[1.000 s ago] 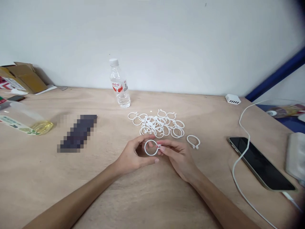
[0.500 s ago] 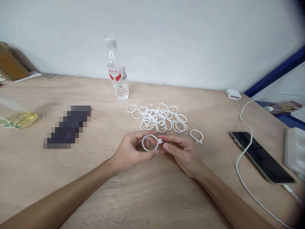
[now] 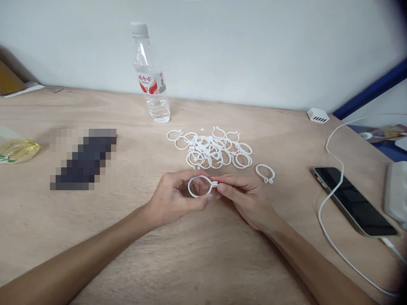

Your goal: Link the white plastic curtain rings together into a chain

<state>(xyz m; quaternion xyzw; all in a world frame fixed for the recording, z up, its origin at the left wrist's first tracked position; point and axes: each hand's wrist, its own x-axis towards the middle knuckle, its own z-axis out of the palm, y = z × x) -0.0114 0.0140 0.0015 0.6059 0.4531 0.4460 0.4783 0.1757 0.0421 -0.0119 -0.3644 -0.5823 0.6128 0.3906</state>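
The left hand (image 3: 173,197) curls around a white plastic curtain ring (image 3: 199,197) while the right hand (image 3: 246,199) pinches its clasp end between thumb and forefinger. The ring sits mid-worktop, just in front of a tangled pile of rings (image 3: 211,150) on the plywood worktop (image 3: 197,262), with one loose ring (image 3: 265,173) beside the pile.

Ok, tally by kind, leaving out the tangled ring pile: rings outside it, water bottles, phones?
Loose white plastic ring: 1
Held ring, between left hand and right hand: 1
Plastic water bottle: 1
Smartphone: 1
Total: 4
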